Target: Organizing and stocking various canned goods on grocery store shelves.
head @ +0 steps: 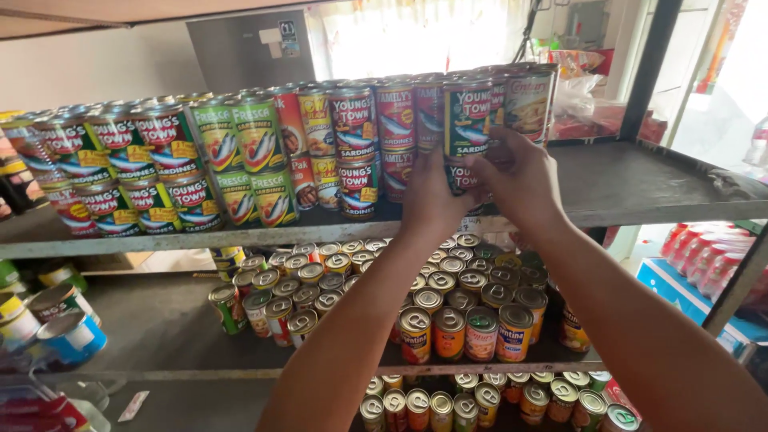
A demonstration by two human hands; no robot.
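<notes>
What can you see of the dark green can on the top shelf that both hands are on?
The dark green can is a tall metal cylinder with a glossy paper-like label showing a fish picture and a yellow patch. It stands upright in the upper tier, stacked on another can that the hands mostly hide. The left hand and the right hand meet just below it, fingers touching its lower right edge. Red-labelled cans stand close on its left, a pale-labelled can on its right.
</notes>
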